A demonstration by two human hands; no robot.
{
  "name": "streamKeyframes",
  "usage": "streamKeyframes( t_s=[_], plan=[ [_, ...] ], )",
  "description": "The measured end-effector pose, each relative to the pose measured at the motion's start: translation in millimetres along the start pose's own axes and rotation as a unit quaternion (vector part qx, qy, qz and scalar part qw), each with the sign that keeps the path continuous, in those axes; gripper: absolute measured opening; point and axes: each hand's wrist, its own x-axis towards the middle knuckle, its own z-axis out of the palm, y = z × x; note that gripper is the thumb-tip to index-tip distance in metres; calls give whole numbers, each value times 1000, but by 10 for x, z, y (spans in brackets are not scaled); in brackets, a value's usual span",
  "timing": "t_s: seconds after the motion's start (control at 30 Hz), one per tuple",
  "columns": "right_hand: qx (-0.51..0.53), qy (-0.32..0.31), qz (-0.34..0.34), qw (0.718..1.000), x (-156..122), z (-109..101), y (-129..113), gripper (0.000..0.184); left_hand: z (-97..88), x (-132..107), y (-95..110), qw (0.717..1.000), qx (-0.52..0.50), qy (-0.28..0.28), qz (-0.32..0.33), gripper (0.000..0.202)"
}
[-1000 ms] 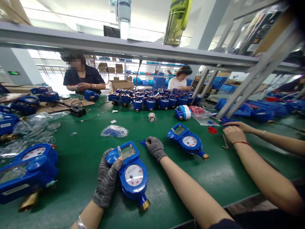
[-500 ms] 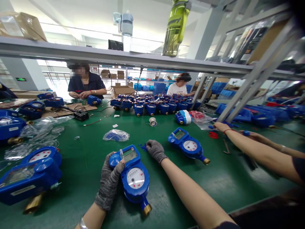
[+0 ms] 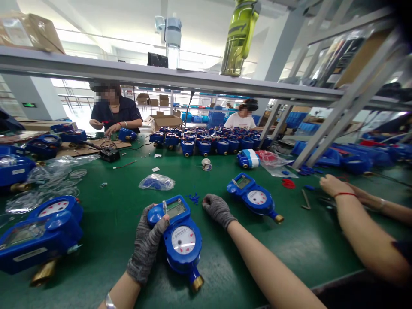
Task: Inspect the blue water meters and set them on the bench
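My left hand point(image 3: 146, 242), in a grey fingerless glove, grips a blue water meter point(image 3: 190, 221) by its display end, thumb on top. The meter has a small screen, a round white dial and a brass pipe end pointing toward me. My right hand point(image 3: 219, 210), gloved alike, rests on the table right of a scatter of tiny blue pieces point(image 3: 194, 198). Its fingers are curled closed, and whatever they hold is hidden. Another blue water meter point(image 3: 257, 198) lies just to its right. Behind the held meter is a clear plastic bag point(image 3: 157, 182) with blue parts inside.
Large blue meters point(image 3: 41, 240) lie at left beside clear tubing. Rows of meters point(image 3: 206, 146) stand at the back, near a wire spool point(image 3: 206, 164). A co-worker's hands point(image 3: 337, 186) work at right by a hex key point(image 3: 305, 201). A shelf point(image 3: 199, 79) crosses overhead.
My right hand has drawn back to the right, off the tiny blue pieces. The co-worker's arms at right have pulled nearer the table's front edge. My left hand keeps its hold.
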Motion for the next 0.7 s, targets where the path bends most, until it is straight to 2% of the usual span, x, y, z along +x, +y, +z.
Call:
streamKeyframes(
  t_s=[0.1,0.2,0.3,0.37,0.4,0.47,0.53,0.7],
  plan=[
    [28,-6,11,1000,57,-26,-9,12,-1,9,11,1000,6,-8,8,60],
    [69,-7,-11,998,-38,-159,-104,13,2,7,26,1000,3,-13,9,60],
    [151,-7,-96,984,-343,-417,-396,16,-4,-2,35,1000,-7,-15,1,59],
    [255,-12,-208,944,-610,-583,-670,12,-25,-1,29,1000,5,-16,6,58],
    [269,-13,-246,931,-737,-639,-809,9,-41,3,22,1000,14,-15,11,56],
    [259,-15,-312,914,-939,-677,-1050,7,-78,17,4,999,32,-9,23,54],
    [209,5,-335,919,-1052,-630,-1210,10,-108,33,-15,999,42,-4,27,53],
    [107,30,-300,948,-1084,-509,-1326,16,-123,56,-39,998,49,-8,29,53]
  ],
)
